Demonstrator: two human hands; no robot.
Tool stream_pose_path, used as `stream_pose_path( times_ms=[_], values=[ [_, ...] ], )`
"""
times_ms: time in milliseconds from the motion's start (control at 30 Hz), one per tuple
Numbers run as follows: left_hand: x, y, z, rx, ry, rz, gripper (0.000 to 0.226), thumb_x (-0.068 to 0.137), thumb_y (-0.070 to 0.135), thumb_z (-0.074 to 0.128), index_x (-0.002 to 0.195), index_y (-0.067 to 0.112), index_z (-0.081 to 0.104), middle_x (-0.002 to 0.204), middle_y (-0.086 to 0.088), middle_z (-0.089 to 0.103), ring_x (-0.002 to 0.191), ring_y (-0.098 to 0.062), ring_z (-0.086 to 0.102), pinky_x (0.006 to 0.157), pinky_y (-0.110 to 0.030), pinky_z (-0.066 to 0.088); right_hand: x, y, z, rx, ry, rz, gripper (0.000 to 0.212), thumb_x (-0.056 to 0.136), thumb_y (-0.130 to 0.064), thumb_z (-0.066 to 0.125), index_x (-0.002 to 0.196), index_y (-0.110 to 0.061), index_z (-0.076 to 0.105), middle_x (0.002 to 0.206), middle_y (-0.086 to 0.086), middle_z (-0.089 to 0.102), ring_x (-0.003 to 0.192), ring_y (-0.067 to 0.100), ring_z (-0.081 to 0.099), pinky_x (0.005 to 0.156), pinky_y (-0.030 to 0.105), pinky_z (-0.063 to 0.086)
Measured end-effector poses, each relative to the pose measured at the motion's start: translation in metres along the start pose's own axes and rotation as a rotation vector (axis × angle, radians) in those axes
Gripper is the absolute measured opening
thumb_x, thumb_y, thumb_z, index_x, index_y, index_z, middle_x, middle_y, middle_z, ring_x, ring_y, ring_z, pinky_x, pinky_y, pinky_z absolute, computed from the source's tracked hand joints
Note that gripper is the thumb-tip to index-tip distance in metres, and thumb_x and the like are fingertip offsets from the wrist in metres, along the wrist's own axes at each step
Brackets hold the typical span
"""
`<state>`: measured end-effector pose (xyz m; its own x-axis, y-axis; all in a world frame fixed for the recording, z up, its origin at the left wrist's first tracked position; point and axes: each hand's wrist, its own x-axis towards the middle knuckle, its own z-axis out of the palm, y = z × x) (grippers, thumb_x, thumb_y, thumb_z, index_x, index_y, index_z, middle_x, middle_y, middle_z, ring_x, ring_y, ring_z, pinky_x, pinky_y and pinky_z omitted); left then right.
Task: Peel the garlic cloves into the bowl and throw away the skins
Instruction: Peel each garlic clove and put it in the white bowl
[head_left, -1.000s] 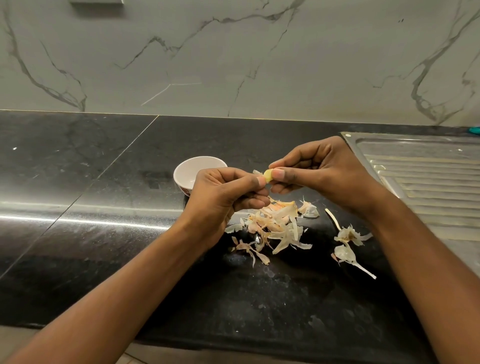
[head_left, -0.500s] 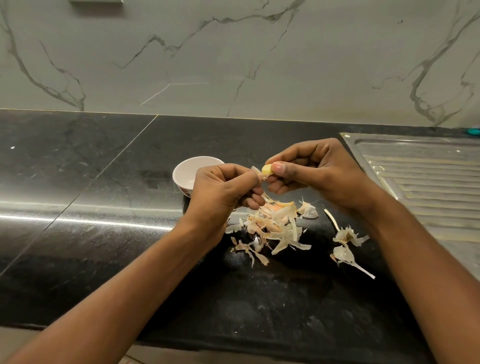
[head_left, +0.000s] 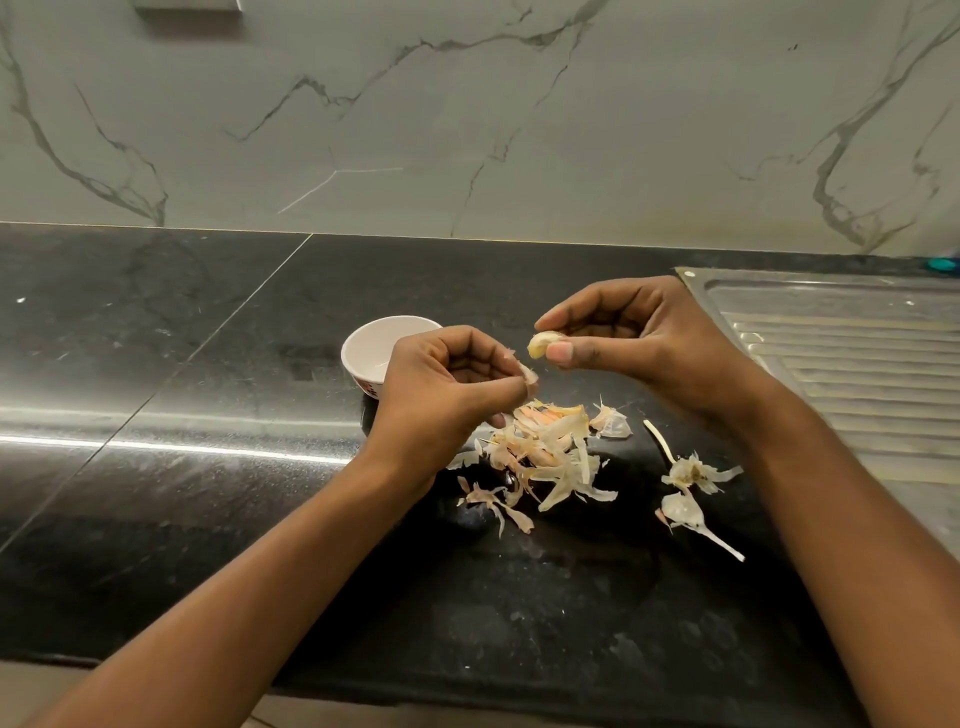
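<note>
My right hand (head_left: 639, 338) pinches a pale yellow garlic clove (head_left: 541, 344) between thumb and forefinger, held above the black counter. My left hand (head_left: 447, 384) pinches a small strip of garlic skin (head_left: 529, 374) at its fingertips, a short gap left of the clove. A small white bowl (head_left: 371, 345) stands on the counter just behind my left hand, partly hidden by it. A heap of loose skins (head_left: 550, 452) lies below both hands. More skin pieces and a stem (head_left: 691, 475) lie to the right.
A steel sink drainboard (head_left: 852, 364) fills the right side beyond my right wrist. The black stone counter (head_left: 156, 374) stretches left, backed by a marble wall (head_left: 467, 130). The counter's front edge runs along the bottom.
My hands have drawn apart: the left pulled a strip of skin off the clove and moved down-left, while the right keeps the clove.
</note>
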<state>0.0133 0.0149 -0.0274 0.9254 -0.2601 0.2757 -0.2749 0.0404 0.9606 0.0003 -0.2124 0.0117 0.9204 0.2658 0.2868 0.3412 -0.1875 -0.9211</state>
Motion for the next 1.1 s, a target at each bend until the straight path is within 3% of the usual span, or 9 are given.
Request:
stream_pose_path(
  times_ms=[167,300,433,600,733,900,1100],
  values=[
    [0.0017,-0.003,0.0006,0.062,0.022,0.087,0.025,0.086,-0.015,0.065,0.087,0.004,0.08,0.075,-0.008,0.076,0.061,-0.019,0.065,0.059,-0.028,0.056,0.0021,0.0,-0.0016,0.008,-0.077,0.052,0.021,0.099,-0.005,0.069,0.119,0.002,0.071,0.106,0.016,0.08,0.098,0.031,0.079,0.087,0.036,0.066],
    [0.0011,-0.0019,0.0027,0.084,0.055,0.101,0.022,0.084,0.004,0.06,0.081,0.008,0.082,0.07,-0.013,0.074,0.058,-0.026,0.064,0.055,-0.035,0.057,0.0026,-0.0001,-0.0014,0.016,-0.088,0.082,0.022,0.1,-0.005,0.069,0.12,0.003,0.068,0.105,0.02,0.08,0.096,0.035,0.08,0.084,0.038,0.067],
    [0.0021,-0.003,0.0022,0.065,0.063,0.093,0.021,0.089,0.014,0.064,0.08,0.007,0.082,0.071,-0.021,0.071,0.063,-0.043,0.064,0.057,-0.04,0.057,0.0026,0.0007,-0.0024,-0.047,-0.057,0.059,0.026,0.095,-0.009,0.074,0.12,-0.002,0.072,0.101,0.015,0.08,0.089,0.028,0.079,0.082,0.033,0.065],
    [0.0011,-0.0039,0.0008,0.106,0.042,0.123,0.008,0.092,0.007,0.079,0.086,0.003,0.08,0.073,-0.011,0.074,0.061,-0.025,0.068,0.058,-0.031,0.057,0.002,0.002,-0.0021,-0.094,-0.056,0.034,0.031,0.092,-0.01,0.078,0.123,-0.009,0.076,0.1,0.009,0.079,0.088,0.022,0.078,0.082,0.03,0.064],
    [0.0,-0.0002,0.0019,0.066,0.041,0.153,0.004,0.091,0.003,0.08,0.094,0.002,0.079,0.079,-0.01,0.077,0.068,-0.026,0.073,0.062,-0.028,0.061,0.0024,0.0014,-0.001,-0.118,-0.065,0.042,0.037,0.09,-0.012,0.081,0.126,-0.01,0.073,0.096,0.011,0.08,0.085,0.024,0.078,0.079,0.03,0.063],
    [-0.0014,0.0022,0.003,0.043,0.03,0.147,0.006,0.093,0.007,0.078,0.095,0.003,0.081,0.078,-0.011,0.078,0.068,-0.028,0.075,0.064,-0.031,0.063,0.0019,-0.0006,-0.001,-0.146,-0.087,0.068,0.029,0.085,-0.017,0.082,0.111,-0.004,0.077,0.096,0.012,0.081,0.084,0.027,0.079,0.076,0.03,0.065],
    [-0.0004,-0.0025,0.0003,0.137,-0.001,0.156,0.006,0.093,0.003,0.076,0.093,0.004,0.082,0.076,-0.008,0.078,0.067,-0.027,0.075,0.067,-0.032,0.064,0.0029,0.0026,0.0018,-0.133,-0.102,0.067,0.019,0.088,-0.009,0.083,0.105,0.0,0.08,0.086,0.013,0.08,0.073,0.023,0.077,0.069,0.028,0.063]
  ],
)
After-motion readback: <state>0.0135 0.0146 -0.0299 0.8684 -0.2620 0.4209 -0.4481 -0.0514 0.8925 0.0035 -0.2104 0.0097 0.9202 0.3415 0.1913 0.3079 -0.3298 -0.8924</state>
